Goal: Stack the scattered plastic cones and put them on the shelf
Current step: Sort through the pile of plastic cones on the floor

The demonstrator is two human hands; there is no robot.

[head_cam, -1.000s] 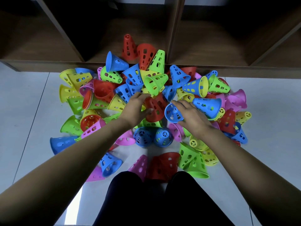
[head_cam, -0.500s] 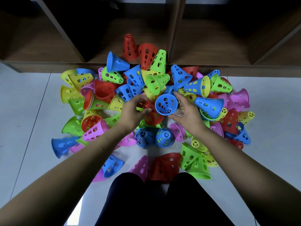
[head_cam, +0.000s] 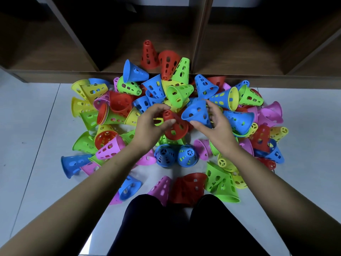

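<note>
The shelf (head_cam: 118,52) mouth is partly blocked by three cones (head_cam: 164,58), while bare floor (head_cam: 27,126) is left on both sides of the pile (head_cam: 129,108).

Soft, even light on the floor (head_cam: 27,126) and the cones (head_cam: 129,85) around the left hand (head_cam: 149,124) and right hand (head_cam: 214,126); shadows faint. Beyond the hands the shelf (head_cam: 201,34) recesses fall into near-black. Pale glare marks the floor below the hands. The blue cone (head_cam: 197,115) in the right hand is slightly motion-blurred; the red cone (head_cam: 175,126) in the left hand is sharper. Wide-angle bowing stretches the forearms (head_cam: 73,191).
</note>
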